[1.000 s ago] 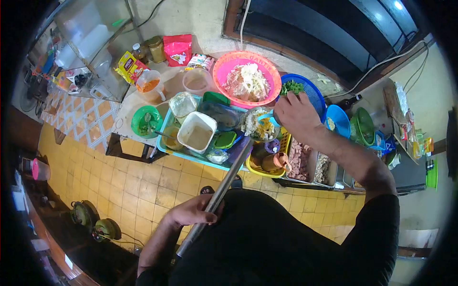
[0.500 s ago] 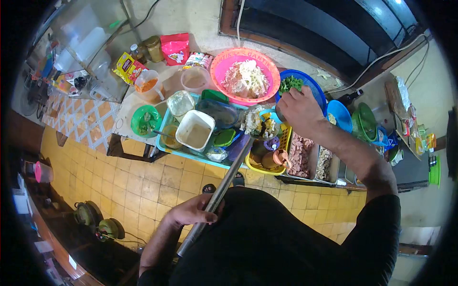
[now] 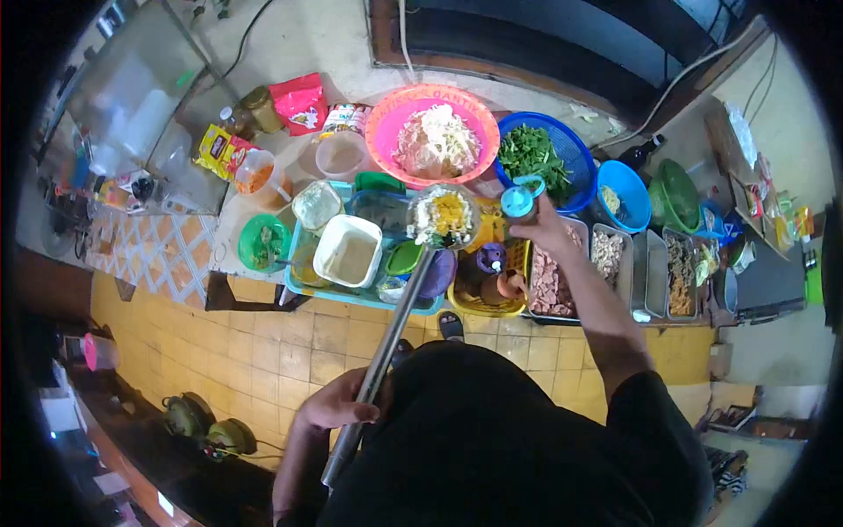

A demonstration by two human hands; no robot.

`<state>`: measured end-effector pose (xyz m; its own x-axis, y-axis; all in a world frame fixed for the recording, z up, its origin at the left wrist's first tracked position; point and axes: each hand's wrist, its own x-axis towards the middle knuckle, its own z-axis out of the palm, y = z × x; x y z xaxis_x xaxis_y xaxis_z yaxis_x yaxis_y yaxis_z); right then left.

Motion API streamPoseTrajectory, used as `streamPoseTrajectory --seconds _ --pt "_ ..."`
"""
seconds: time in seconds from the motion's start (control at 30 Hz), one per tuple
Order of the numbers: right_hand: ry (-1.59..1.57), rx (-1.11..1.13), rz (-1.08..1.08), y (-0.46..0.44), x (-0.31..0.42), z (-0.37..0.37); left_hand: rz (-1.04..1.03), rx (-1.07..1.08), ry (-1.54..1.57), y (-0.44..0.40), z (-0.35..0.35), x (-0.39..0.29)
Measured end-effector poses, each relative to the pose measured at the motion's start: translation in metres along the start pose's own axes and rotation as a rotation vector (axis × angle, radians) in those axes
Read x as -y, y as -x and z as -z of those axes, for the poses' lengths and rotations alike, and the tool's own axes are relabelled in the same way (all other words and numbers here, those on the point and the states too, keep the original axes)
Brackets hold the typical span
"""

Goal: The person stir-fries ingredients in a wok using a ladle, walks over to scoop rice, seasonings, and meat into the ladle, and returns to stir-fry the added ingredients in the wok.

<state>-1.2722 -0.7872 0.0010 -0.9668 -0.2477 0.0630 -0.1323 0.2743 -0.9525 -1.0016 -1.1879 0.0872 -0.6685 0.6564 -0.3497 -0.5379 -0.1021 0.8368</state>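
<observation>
Here, from the left, a green bowl stands beside a tray crowded with tubs, while nearer the body the left hand has its fingers wrapped around the long handle of a metal ladle, which slants up to a cup of white and yellow food below the pink basin. Just right of that food, the right hand, fingers bent, grips a small blue container near the yellow basket. Past it come green leaves, pink meat and a blue bowl.
</observation>
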Motion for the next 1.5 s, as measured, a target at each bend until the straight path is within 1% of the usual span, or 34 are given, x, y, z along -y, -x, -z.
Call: streamPoseTrajectory --seconds 0.07,0.1,0.13,0.2,0.23,0.3,0.33,0.4,0.43,0.47,0.53,0.57,0.6,0.63,0.67,0.7,0.73,0.77,0.8,0.87,0.9,0.93,1.0,1.03,1.07,1.13,1.17,1.2,1.27,1.33,1.37,1.4,1.47,1.5 --pt "-0.067 0.050 -0.181 0.009 -0.019 -0.016 0.015 -0.072 -0.028 0.003 -0.002 -0.003" --pt "0.118 0.076 -0.014 -0.001 -0.089 -0.018 0.009 -0.077 -0.024 0.003 -0.001 -0.003" --pt "0.276 0.044 0.001 -0.003 -0.125 -0.024 0.020 -0.076 -0.034 0.003 -0.002 -0.005" --pt "0.047 0.102 -0.169 -0.002 -0.122 -0.034 -0.003 -0.077 0.052 0.003 -0.002 -0.008" --pt "0.036 0.094 -0.171 -0.007 -0.143 -0.033 0.007 -0.076 0.043 0.002 -0.002 -0.007" --pt "-0.744 0.025 -0.778 -0.021 -0.179 -0.027 -0.027 -0.110 0.084 0.001 -0.003 -0.004" --pt "-0.753 0.022 -0.775 -0.016 -0.182 -0.023 -0.022 -0.109 0.076 0.003 -0.004 -0.005" --pt "0.211 0.107 -0.276 -0.002 -0.183 -0.016 0.008 -0.148 0.066 0.005 -0.005 -0.005" --pt "0.265 0.013 -0.310 0.016 -0.100 -0.008 0.027 -0.160 0.062 0.006 -0.007 -0.008" --pt "0.222 -0.046 -0.227 0.028 -0.084 0.004 0.033 -0.131 0.061 0.007 -0.005 -0.006" --pt "-0.116 -0.088 -0.295 0.062 -0.083 0.039 0.004 -0.131 -0.025 0.009 -0.001 0.000" --pt "-0.055 -0.104 -0.311 0.083 -0.080 0.054 -0.014 -0.111 0.025 0.009 -0.003 -0.002" --pt "0.003 -0.117 -0.325 0.106 -0.073 0.065 0.016 -0.166 0.033 0.011 -0.008 -0.008" --pt "0.202 -0.137 -0.185 0.123 -0.074 0.068 0.017 -0.153 0.015 0.012 -0.005 -0.009" --pt "0.463 -0.105 -0.189 0.148 -0.071 0.077 0.019 -0.144 0.000 0.013 -0.001 -0.008" --pt "0.555 -0.099 -0.216 0.168 -0.074 0.077 0.030 -0.118 -0.006 0.013 0.004 -0.008" --pt "0.648 -0.093 -0.248 0.187 -0.073 0.076 -0.026 -0.077 0.009 0.012 0.009 -0.007" --pt "0.602 -0.112 -0.401 0.206 -0.072 0.077 -0.081 -0.034 0.028 0.009 0.014 -0.007" --pt "0.608 -0.139 -0.427 0.222 -0.063 0.077 -0.067 0.002 0.027 0.006 0.014 -0.009" --pt "0.573 -0.252 -0.487 0.244 -0.046 0.076 -0.018 -0.105 0.106 0.001 0.010 -0.018" --pt "0.625 -0.269 -0.530 0.254 -0.044 0.080 -0.068 -0.034 0.059 -0.007 0.013 -0.021" --pt "0.627 -0.283 -0.541 0.266 -0.050 0.088 -0.064 0.001 0.077 -0.016 0.013 -0.025" --pt "0.707 -0.328 -0.570 0.275 -0.065 0.106 -0.044 -0.004 0.117 -0.029 -0.003 -0.034" --pt "0.708 -0.302 -0.556 0.273 -0.060 0.120 -0.047 -0.003 0.106 -0.037 -0.011 -0.035" --pt "0.737 -0.328 -0.501 0.271 -0.072 0.138 -0.059 0.023 0.104 -0.046 -0.019 -0.035" --pt "0.736 -0.394 -0.473 0.251 -0.090 0.163 -0.066 0.041 0.091 -0.062 -0.039 -0.035" --pt "0.745 -0.300 -0.496 0.234 -0.104 0.178 -0.055 0.049 0.115 -0.070 -0.051 -0.033" --pt "0.885 -0.154 -0.436 0.218 -0.130 0.192 -0.043 0.054 0.142 -0.079 -0.063 -0.031" --pt "0.876 -0.031 -0.316 0.186 -0.151 0.204 -0.072 0.026 0.141 -0.106 -0.086 -0.017" --pt "1.059 0.033 -0.532 0.164 -0.170 0.194 -0.045 0.078 0.063 -0.131 -0.108 -0.004" --pt "0.953 0.081 -0.606 0.160 -0.149 0.193 -0.051 -0.026 0.057 -0.144 -0.133 -0.004" --pt "1.068 0.112 -0.606 0.161 -0.151 0.190 -0.056 -0.039 0.106 -0.157 -0.152 -0.005" --pt "0.909 0.098 -0.579 0.162 -0.159 0.189 -0.017 0.004 0.109 -0.178 -0.167 0.010" --pt "0.905 0.131 -0.566 0.166 -0.167 0.189 -0.005 -0.054 0.120 -0.184 -0.182 0.011"
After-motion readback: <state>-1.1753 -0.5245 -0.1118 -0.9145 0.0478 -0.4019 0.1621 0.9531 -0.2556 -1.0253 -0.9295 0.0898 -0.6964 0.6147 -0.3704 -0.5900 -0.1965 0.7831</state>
